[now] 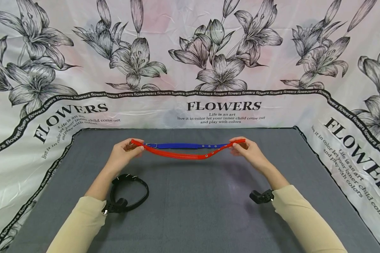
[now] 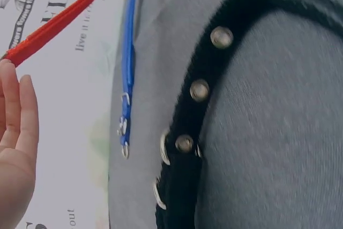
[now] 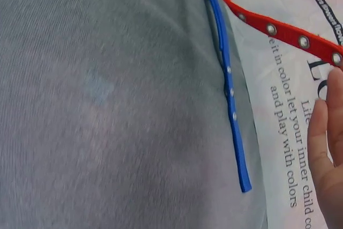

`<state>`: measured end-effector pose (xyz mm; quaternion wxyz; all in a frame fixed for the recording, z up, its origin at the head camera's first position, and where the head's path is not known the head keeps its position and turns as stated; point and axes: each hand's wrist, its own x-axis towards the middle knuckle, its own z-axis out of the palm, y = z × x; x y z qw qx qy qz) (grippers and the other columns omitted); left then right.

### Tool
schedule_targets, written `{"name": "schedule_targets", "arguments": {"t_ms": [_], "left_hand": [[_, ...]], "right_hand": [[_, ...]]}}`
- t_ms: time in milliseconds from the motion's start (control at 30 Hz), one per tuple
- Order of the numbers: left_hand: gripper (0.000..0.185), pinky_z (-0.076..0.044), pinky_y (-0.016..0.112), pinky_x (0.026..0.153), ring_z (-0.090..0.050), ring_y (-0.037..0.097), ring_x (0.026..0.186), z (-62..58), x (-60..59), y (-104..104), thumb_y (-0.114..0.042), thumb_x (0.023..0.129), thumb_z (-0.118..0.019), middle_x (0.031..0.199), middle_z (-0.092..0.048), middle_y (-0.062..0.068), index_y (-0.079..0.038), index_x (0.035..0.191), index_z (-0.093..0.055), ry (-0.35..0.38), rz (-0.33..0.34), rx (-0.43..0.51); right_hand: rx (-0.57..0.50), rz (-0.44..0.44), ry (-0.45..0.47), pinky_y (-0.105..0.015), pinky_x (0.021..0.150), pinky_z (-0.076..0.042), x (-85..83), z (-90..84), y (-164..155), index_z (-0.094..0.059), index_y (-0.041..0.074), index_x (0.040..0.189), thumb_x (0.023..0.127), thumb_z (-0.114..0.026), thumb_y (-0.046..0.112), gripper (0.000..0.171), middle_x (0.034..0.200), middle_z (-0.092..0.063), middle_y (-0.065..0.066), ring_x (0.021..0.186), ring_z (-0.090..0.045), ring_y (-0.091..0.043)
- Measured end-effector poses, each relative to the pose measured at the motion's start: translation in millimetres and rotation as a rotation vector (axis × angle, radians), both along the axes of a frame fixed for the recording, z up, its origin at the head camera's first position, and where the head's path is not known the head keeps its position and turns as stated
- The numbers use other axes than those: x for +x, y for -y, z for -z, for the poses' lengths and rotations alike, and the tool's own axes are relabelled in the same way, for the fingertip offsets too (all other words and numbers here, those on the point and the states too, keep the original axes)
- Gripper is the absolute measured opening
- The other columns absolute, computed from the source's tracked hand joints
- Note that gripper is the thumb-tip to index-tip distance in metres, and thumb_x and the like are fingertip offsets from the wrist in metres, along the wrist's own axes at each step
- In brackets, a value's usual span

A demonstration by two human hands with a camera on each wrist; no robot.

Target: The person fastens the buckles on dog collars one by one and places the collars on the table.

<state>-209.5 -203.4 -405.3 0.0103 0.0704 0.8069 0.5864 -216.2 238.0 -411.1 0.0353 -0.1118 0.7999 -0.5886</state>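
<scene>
Red collar stretched between two hands

Hands held one red collar (image 1: 190,154) by its ends above the grey tabletop (image 1: 196,211), the strap sagging a little in the middle. It was a flat, narrow band of bright red with a row of metal eyelets near the right end, plain in the right wrist view (image 3: 284,33). The left hand (image 1: 124,154) pinched the left end between thumb and fingers; in the left wrist view its fingers (image 2: 19,116) lay straight and close together beside the strap (image 2: 59,22). The right hand (image 1: 245,149) pinched the right end, its fingers pressed together.

Just behind the red one, one blue collar (image 1: 185,145) lay straight on the table, thinner, with a small metal buckle at its left end (image 2: 124,132) and eyelets toward the right (image 3: 231,100). One black studded collar (image 1: 130,193) lay curled in a loop under the left forearm, its round studs and metal rings showing close up (image 2: 199,90). That made three collars, one of each colour. A white cloth printed with flowers (image 1: 221,63) draped the surroundings.
</scene>
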Motion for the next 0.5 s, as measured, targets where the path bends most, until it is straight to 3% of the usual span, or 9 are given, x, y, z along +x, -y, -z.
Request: {"name": "schedule_targets", "arguments": {"t_ms": [200, 367, 500], "left_hand": [[0.044, -0.053, 0.026, 0.075, -0.065, 0.008, 0.08, -1.0, -0.5, -7, -0.027, 0.09, -0.06, 0.09, -0.067, -0.002, 0.001, 0.122, -0.056, -0.062, 0.016, 0.16], [0.045, -0.053, 0.023, 0.073, -0.061, 0.008, 0.076, -2.8, 0.1, -13, -0.034, 0.092, -0.054, 0.082, -0.063, -0.003, 0.0, 0.121, -0.058, -0.08, -0.021, 0.137], [0.044, -0.053, 0.024, 0.076, -0.06, 0.008, 0.079, -3.8, 0.7, -17, -0.038, 0.092, -0.052, 0.098, -0.062, 0.004, -0.004, 0.12, -0.06, -0.068, -0.048, 0.101]], "right_hand": [[-0.058, 0.05, -0.027, -0.023, 0.077, -0.052, -2.6, 0.3, 9, -0.054, -0.003, 0.121, 0.093, -0.056, 0.029, 0.043, 0.103, -0.06, 0.001, 0.091, -0.06, -0.022], [-0.105, 0.035, -0.026, -0.029, 0.083, -0.051, -3.9, 0.8, 15, -0.052, -0.004, 0.123, 0.094, -0.053, 0.029, 0.044, 0.112, -0.056, 0.0, 0.099, -0.057, -0.017], [-0.141, 0.006, -0.022, -0.032, 0.084, -0.051, -4.7, 2.0, 21, -0.049, -0.006, 0.126, 0.094, -0.053, 0.027, 0.046, 0.112, -0.058, -0.001, 0.102, -0.059, -0.017]]}}
